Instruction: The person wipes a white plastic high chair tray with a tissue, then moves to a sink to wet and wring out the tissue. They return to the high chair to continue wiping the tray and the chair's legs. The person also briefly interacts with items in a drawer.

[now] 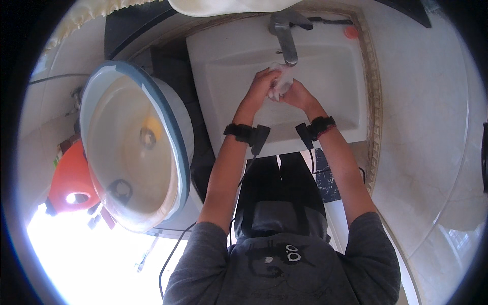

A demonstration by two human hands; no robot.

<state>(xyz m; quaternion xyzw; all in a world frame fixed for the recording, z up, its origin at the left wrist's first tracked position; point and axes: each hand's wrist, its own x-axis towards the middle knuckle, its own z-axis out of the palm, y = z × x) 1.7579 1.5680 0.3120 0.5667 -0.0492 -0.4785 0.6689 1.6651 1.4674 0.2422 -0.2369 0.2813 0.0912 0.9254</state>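
Under the spout of the metal mixer tap (286, 42), my two hands meet over the white washbasin (324, 87). Between them is a small pale, translucent object (284, 82); whether it is plastic or soap I cannot tell. My left hand (263, 83) grips it from the left, fingers curled over its upper side. From the right, my right hand (299, 93) holds its lower side, with whitish, foam-like patches on the fingertips. The fingers partly hide the object. Each wrist wears a black strap with a small cabled device.
Left of the basin stands a large tub (131, 148) with a blue rim, tilted in view. An orange plastic container (70, 183) is beyond it. A red round cap (351, 32) sits on the basin's back right corner. Tiled wall (419, 114) borders the right side.
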